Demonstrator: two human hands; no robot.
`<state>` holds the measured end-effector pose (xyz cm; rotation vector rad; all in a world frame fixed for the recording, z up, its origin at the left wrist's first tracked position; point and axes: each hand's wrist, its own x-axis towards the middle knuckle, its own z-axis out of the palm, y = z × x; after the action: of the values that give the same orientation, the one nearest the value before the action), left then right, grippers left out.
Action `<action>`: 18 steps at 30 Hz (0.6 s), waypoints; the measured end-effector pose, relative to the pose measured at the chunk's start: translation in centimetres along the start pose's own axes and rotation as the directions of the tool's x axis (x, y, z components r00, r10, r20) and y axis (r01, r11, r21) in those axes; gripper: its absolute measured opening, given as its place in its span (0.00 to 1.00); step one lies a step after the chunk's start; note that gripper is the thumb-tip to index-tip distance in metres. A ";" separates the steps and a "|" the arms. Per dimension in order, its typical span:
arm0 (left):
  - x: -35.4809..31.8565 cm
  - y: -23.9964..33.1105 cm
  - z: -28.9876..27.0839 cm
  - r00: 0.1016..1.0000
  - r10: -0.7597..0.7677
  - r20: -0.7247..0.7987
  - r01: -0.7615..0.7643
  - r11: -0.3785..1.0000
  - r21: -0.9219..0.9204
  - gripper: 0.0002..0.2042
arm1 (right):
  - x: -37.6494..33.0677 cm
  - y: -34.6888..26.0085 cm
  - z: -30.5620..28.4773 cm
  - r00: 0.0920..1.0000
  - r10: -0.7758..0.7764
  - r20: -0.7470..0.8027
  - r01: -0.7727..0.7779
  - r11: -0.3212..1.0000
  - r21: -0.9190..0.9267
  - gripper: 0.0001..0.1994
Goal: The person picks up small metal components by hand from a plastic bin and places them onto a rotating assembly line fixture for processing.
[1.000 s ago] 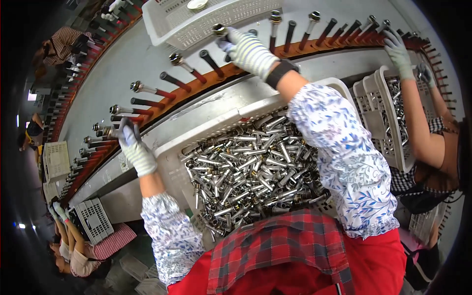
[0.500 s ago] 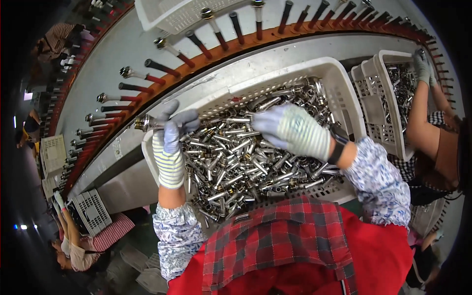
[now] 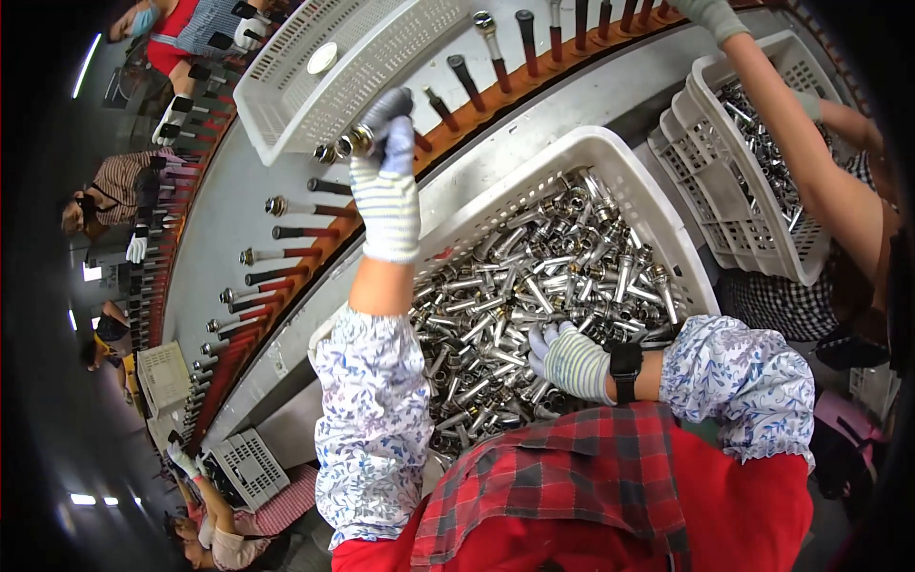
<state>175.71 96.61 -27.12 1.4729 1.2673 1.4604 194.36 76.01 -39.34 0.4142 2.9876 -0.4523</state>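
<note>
My left hand [image 3: 386,195], in a striped grey-fingered glove, is raised over the rail of upright pegs. Its fingers are closed around shiny metal tube fittings [image 3: 358,141] with flanged ends; how many is hard to make out. Lower down, my right hand [image 3: 577,362], gloved alike, rests on a heap of loose metal fittings [image 3: 496,315] with its fingers somewhat apart, their tips partly lost among the pieces. The heap fills a pale plastic basket [image 3: 686,262] in front of me.
Red pegs, several with black tops [image 3: 465,81] and others carrying fittings [image 3: 286,207], line a curved orange-brown rail [image 3: 519,88]. Beyond it stands a white perforated basket [image 3: 381,71]. At right, a co-worker's arm [image 3: 810,143] reaches past stacked baskets [image 3: 696,181]. More people sit along the left.
My left hand has moved up and away from the basket's left edge to the pegs, still gripping metal fittings. My right hand has come down nearer me onto the heap. The view has shifted.
</note>
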 end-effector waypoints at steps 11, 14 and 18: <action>3.5 -6.8 -5.6 0.988 -0.084 -0.133 0.109 0.974 0.199 0.10 | 3.1 1.5 2.7 0.992 -0.049 -0.115 0.065 0.988 0.140 0.15; 2.4 -6.8 -9.0 0.983 -0.151 -0.109 0.178 0.932 0.317 0.10 | 5.2 0.5 2.8 0.990 -0.109 -0.088 0.104 0.993 -0.060 0.10; 0.6 -7.6 -15.8 0.968 -0.186 -0.171 0.236 0.906 0.353 0.10 | 8.2 0.5 4.1 0.993 0.117 -0.015 -0.080 0.763 0.641 0.11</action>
<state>158.94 96.83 -32.22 1.4310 1.8062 1.2369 186.84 77.31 -44.41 0.6321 2.7470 -1.4843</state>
